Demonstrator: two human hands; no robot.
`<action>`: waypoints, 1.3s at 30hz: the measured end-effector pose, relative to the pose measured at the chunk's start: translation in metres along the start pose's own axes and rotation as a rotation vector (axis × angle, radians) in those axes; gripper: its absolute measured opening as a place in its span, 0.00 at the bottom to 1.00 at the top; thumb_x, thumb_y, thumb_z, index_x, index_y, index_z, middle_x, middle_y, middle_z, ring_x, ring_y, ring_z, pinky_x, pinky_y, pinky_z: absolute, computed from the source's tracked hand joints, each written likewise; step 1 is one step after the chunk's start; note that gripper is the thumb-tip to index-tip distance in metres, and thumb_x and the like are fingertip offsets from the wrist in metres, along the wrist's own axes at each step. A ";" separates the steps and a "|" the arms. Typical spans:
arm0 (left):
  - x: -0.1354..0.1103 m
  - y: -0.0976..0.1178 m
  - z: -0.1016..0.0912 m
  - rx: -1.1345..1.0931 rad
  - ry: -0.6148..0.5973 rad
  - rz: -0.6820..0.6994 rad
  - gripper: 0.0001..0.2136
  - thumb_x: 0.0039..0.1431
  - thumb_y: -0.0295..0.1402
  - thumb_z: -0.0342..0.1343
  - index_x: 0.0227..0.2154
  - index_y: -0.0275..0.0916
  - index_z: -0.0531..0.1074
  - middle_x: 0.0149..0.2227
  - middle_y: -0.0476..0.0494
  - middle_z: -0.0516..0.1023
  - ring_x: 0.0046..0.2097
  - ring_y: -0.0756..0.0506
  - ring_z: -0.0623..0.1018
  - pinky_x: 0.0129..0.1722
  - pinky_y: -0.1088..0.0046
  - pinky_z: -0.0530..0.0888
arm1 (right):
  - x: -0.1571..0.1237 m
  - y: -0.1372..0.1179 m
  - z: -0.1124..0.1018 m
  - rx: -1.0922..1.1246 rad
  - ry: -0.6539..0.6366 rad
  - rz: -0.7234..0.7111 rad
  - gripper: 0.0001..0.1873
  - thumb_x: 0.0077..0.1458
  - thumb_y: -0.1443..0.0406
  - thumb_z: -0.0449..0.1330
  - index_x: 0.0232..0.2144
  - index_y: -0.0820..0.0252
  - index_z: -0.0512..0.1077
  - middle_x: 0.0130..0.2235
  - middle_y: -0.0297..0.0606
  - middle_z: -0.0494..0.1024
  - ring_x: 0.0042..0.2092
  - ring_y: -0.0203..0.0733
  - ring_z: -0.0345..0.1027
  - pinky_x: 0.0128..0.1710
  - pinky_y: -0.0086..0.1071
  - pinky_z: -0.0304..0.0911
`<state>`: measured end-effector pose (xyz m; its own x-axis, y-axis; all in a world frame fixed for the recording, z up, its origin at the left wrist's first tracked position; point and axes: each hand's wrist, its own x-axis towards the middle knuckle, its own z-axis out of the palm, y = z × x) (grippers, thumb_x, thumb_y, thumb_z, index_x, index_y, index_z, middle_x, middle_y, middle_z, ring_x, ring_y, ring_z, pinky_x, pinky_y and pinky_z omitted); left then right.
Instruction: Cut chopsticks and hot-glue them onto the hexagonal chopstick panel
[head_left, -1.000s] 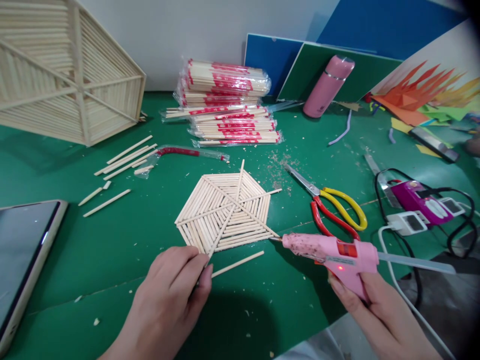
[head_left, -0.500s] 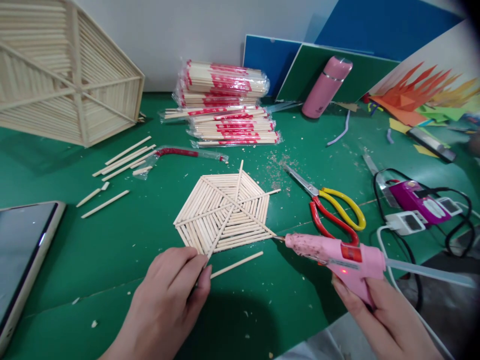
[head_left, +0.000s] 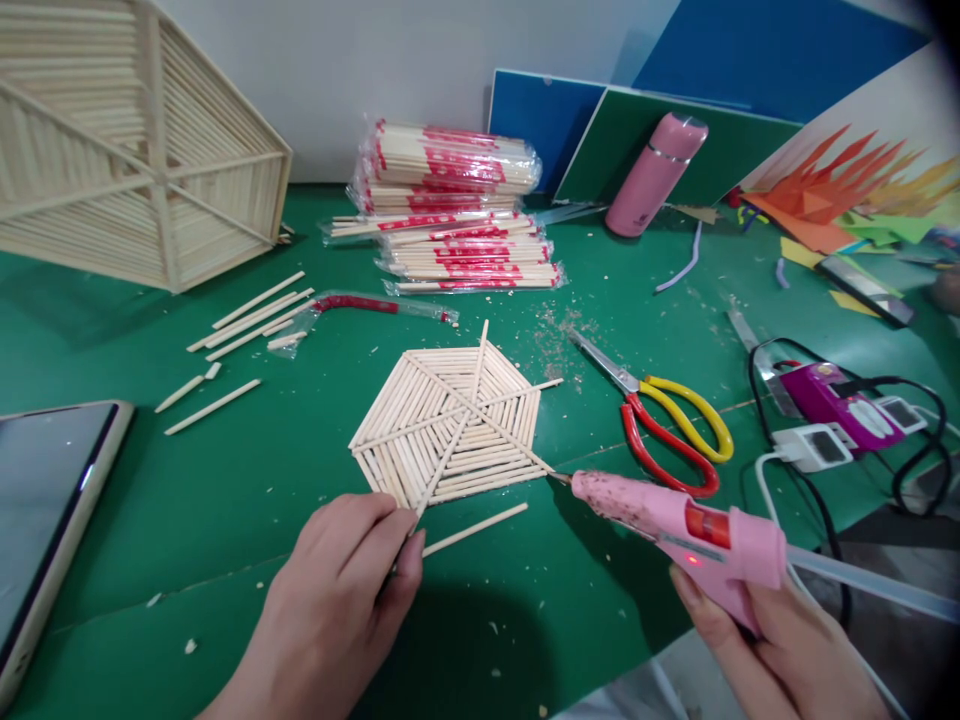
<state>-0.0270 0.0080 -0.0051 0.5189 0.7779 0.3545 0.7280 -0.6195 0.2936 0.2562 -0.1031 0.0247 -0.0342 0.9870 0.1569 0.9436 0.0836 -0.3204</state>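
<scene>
- Left hand (head_left: 337, 590): fingertips pinched together on the near corner of the stick hexagon (head_left: 450, 425), where a spoke ends. This pins it flat to the green table (head_left: 225, 520).
- Right hand (head_left: 780, 650): wrapped around the grip of the pink glue gun (head_left: 690, 525). The nozzle tip touches, or all but touches, the hexagon's right corner at the end of a protruding spoke.
- Technique, as a judgement: a small bead placed exactly on the joint would serve best. The holding fingers should be well clear of the hot tip, with firm downward pressure so the piece does not slide.
- Hexagon: pale, matt bamboo sticks laid in concentric rows, with thin spokes crossing at the centre and overhanging the rim.
- Loose stick (head_left: 474, 528): lies just beside the hexagon's near edge.
- Gun: glossy plastic crusted with dried glue and wood dust, with a translucent rod at the rear.
- Surroundings: scissors (head_left: 660, 410) with red and yellow handles, wrapped chopstick packs (head_left: 450, 200), and a large stick frame (head_left: 112, 150).
</scene>
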 end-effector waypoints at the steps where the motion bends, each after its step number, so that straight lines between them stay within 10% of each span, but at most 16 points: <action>1: 0.000 0.000 0.000 -0.001 0.003 -0.001 0.05 0.55 0.30 0.48 0.32 0.37 0.67 0.34 0.44 0.69 0.35 0.47 0.70 0.36 0.70 0.69 | 0.000 0.000 0.000 0.002 -0.002 0.003 0.11 0.54 0.64 0.50 0.40 0.56 0.63 0.29 0.40 0.77 0.30 0.46 0.73 0.23 0.31 0.68; 26: 0.000 0.000 0.000 -0.004 0.005 -0.007 0.05 0.55 0.30 0.48 0.32 0.37 0.67 0.34 0.44 0.69 0.35 0.47 0.71 0.36 0.70 0.69 | 0.004 -0.003 -0.003 0.090 -0.023 0.098 0.10 0.53 0.62 0.51 0.38 0.56 0.66 0.33 0.41 0.77 0.31 0.45 0.72 0.27 0.30 0.68; 39: 0.004 0.003 -0.005 -0.029 0.039 0.011 0.06 0.53 0.29 0.50 0.34 0.36 0.66 0.33 0.44 0.71 0.35 0.47 0.71 0.35 0.70 0.69 | 0.060 0.021 0.004 0.434 0.188 0.524 0.12 0.49 0.56 0.56 0.31 0.58 0.64 0.21 0.31 0.69 0.22 0.35 0.64 0.18 0.26 0.60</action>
<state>-0.0249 0.0083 0.0018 0.5087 0.7667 0.3916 0.7088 -0.6312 0.3150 0.2724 -0.0413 0.0242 0.4836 0.8749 0.0263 0.6019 -0.3106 -0.7357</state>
